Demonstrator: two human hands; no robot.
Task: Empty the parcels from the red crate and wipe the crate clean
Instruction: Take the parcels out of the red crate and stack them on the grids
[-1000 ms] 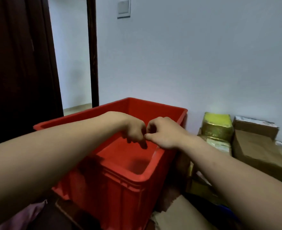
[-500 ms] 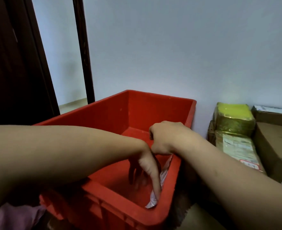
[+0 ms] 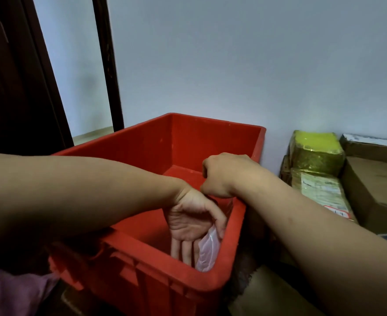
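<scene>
1. Head view: the left hand [image 3: 191, 226] reaches into the red crate [image 3: 156, 286], fingers straight, thumb hooked over a pale wipe [image 3: 207, 249] at the right wall, apparently to scrub it.
2. The right hand [image 3: 222, 175] is curled by the rim, likely steadying the crate; whether it holds anything is hidden.
3. The parcels [image 3: 315, 153] sit outside, to the right.

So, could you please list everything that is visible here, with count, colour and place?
crate: 1, red, centre, near the wall
wipe: 1, whitish-pink, inside the crate, near right corner
wrapped parcels: 2, yellow-green, stacked right of the crate
cardboard boxes: at least 2, brown, far right
cloth: 1, pale purple, bottom left
door: 1, dark brown, left
left hand: inside the crate, thumb pinching the wipe
right hand: fingers curled, over the crate's right rim; grip hidden
</scene>
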